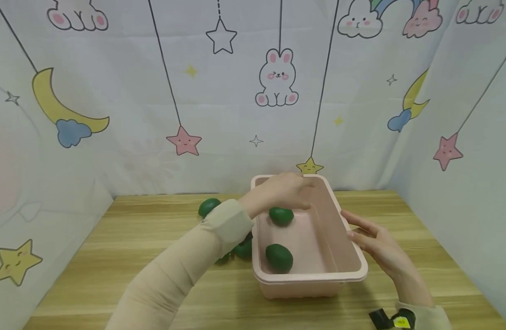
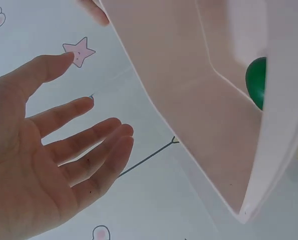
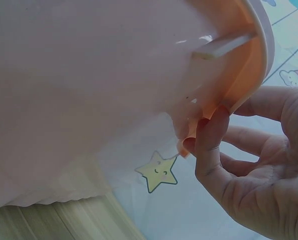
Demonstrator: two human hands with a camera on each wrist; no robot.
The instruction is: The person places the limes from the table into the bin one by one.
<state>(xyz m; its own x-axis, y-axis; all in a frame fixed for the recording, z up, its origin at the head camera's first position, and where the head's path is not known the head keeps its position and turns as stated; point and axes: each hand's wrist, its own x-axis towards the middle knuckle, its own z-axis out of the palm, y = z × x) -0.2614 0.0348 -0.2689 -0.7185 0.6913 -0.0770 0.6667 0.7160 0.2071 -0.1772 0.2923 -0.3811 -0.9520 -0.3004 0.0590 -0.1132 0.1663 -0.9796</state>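
Two green fruits (image 1: 279,258) lie in the pink bin (image 1: 306,240), others (image 1: 209,207) on the desk (image 1: 154,220); left hand (image 1: 283,190) above the bin, fingers (image 2: 63,113) spread, empty; right hand (image 1: 378,245) holding its rim (image 1: 310,277); loading seems in hand, the next move likely a leftward reach for another.

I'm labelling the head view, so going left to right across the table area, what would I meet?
Far green oval thing → partly hidden green thing beside the bin → pink bin → right hand at its rim.
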